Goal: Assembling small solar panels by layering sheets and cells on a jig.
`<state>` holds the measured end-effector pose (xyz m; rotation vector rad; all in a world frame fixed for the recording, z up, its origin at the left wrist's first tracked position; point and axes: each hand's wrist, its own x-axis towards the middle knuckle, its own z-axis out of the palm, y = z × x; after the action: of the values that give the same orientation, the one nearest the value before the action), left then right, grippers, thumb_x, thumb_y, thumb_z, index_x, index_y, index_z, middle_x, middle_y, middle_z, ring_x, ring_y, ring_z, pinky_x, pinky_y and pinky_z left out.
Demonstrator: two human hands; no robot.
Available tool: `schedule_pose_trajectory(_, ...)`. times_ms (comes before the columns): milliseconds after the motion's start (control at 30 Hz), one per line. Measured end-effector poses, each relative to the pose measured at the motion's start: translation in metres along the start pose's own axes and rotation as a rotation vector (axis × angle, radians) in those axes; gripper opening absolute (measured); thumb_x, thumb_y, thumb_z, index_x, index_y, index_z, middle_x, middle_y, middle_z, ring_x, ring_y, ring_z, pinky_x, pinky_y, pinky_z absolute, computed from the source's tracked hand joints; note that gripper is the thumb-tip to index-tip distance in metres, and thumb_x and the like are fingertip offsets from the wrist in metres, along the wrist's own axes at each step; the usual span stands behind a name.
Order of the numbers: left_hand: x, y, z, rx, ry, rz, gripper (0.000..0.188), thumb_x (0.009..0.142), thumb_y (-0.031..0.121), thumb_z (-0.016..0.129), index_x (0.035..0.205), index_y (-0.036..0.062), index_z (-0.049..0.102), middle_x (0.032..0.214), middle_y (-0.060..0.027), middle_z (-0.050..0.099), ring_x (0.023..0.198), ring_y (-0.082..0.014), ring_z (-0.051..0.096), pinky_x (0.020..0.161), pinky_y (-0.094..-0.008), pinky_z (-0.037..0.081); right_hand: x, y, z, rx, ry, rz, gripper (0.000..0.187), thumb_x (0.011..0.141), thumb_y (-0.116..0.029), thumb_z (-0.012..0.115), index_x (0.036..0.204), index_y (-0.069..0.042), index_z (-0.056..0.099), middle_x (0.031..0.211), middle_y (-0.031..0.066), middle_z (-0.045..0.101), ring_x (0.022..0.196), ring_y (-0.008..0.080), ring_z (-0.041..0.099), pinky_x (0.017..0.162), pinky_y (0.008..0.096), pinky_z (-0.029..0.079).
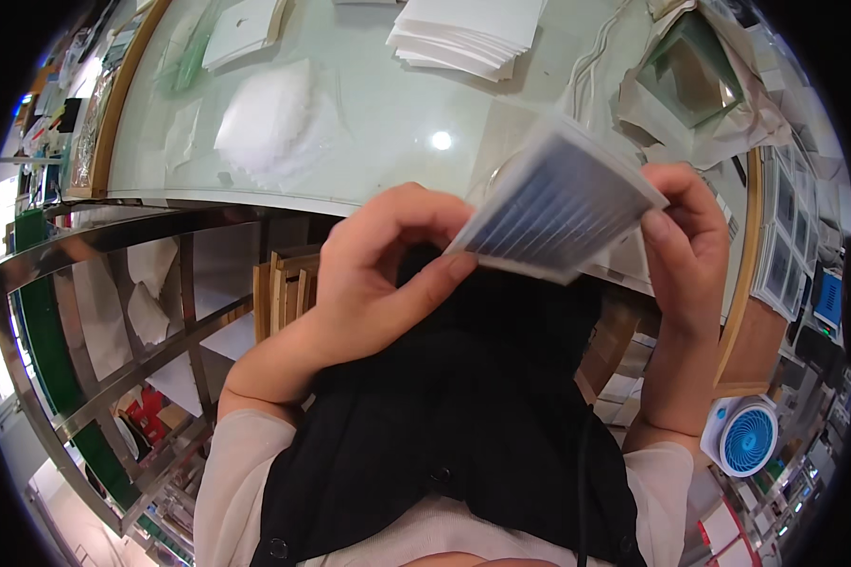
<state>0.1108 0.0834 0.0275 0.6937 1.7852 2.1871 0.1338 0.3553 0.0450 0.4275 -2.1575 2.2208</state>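
Observation:
A small solar panel with dark blue cells, pale lines and a white border is held up tilted above the table's near edge. My left hand pinches its left corner between thumb and fingers. At the opposite corner, my right hand grips the panel's edge with thumb and bent fingers. The panel is slightly blurred. Beyond it on the pale green table lie a heap of thin white sheets and a stack of white cards.
A crumpled paper wrapping surrounds dark glassy sheets at the back right. White cables run beside it. More framed panels lie at the far right, above a blue and white fan. A metal rack stands at the left.

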Motion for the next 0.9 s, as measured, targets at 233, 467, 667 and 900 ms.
schedule_pose_trajectory(233,-0.004,0.002,0.002,-0.357,-0.038,-0.367,0.035,0.091,-0.006,0.053,0.125,-0.0063,0.045,0.113,-0.013,0.061,0.099,-0.0193,0.064,0.087,-0.029,0.052,-0.004,-0.009,0.018,0.254,0.233,0.383,0.03,0.091,-0.017,0.057,0.113,0.003,0.055,0.09,0.0044,0.062,0.074,0.0075,0.057,0.064,0.0211,0.045)
schedule_pose_trajectory(467,-0.008,-0.003,0.003,-0.416,-0.034,-0.382,0.032,0.092,-0.004,0.053,0.123,-0.005,0.047,0.112,-0.011,0.06,0.1,-0.019,0.063,0.087,-0.0293,0.052,-0.008,-0.006,0.02,0.315,0.27,0.399,0.028,0.09,-0.013,0.061,0.112,0.003,0.059,0.094,0.0038,0.064,0.076,0.0082,0.055,0.066,0.0226,0.044)
schedule_pose_trajectory(667,-0.004,-0.013,0.007,-0.271,0.006,-0.411,0.037,0.091,-0.001,0.056,0.125,-0.0022,0.042,0.092,-0.0039,0.055,0.081,-0.0108,0.061,0.078,-0.0249,0.052,-0.006,0.003,0.029,0.082,0.332,0.384,0.033,0.089,-0.01,0.057,0.121,0.0,0.054,0.099,0.0002,0.059,0.082,0.0047,0.053,0.068,0.0173,0.039)
schedule_pose_trajectory(900,-0.003,-0.026,0.007,-0.237,0.0,-0.528,0.047,0.089,0.0,0.058,0.13,0.0027,0.036,0.087,0.0,0.048,0.079,-0.0068,0.054,0.078,-0.026,0.053,-0.012,0.029,0.027,-0.025,0.382,0.383,0.036,0.087,-0.008,0.062,0.122,-0.002,0.052,0.088,-0.0047,0.043,0.081,0.0039,0.043,0.075,0.0173,0.036)
